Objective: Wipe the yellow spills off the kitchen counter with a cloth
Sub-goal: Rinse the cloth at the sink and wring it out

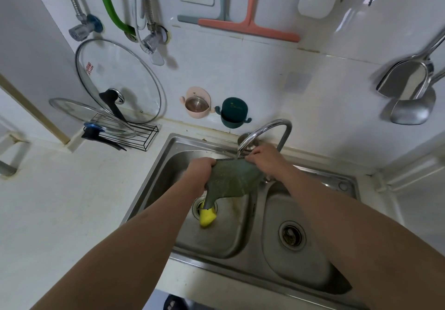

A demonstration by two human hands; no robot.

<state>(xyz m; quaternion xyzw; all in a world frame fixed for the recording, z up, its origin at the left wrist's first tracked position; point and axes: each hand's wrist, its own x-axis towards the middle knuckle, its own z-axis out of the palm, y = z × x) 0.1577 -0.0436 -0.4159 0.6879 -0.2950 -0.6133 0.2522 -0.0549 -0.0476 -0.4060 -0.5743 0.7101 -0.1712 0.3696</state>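
Here, seen from the head camera, both hands hold a green cloth (234, 177) up over the left bowl of a steel sink (313, 283). The left hand (201, 169) grips one top corner, with its fingers curled round it. The right hand (263, 156) pinches the other top corner, just under the tap (267, 129). The cloth hangs down between them. Its low tip is yellow and hangs near the drain (198, 207) of that bowl. The counter (72, 201) lies to the left of the sink. Two glass lids (120, 81) stand in a wire rack (142, 136) at the back of it. A pink cup (196, 104) and a dark green cup (233, 112) stick to the wall behind the sink. Steel scoops (407, 88) hang on the wall to the right.
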